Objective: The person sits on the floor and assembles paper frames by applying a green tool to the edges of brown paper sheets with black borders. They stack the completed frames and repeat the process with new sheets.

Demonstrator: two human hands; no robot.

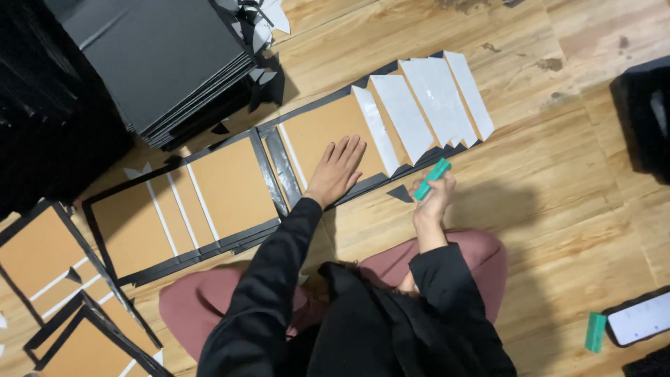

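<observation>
My left hand (337,169) lies flat, fingers apart, on a brown cardboard panel (322,132) edged in black, part of a row of overlapping panels with white strips (419,105) on a wooden floor. My right hand (434,199) is closed around a green flat tool (432,179), held just off the near edge of that row. A small black triangular scrap (400,193) lies on the floor beside the right hand. My legs in pinkish trousers are crossed below.
A stack of black sheets (160,63) stands at the far left. More brown panels with black borders (209,188) lie to the left and lower left (42,258). A phone (641,318) and a second green piece (595,331) lie at the lower right. A black object (645,115) sits at the right edge.
</observation>
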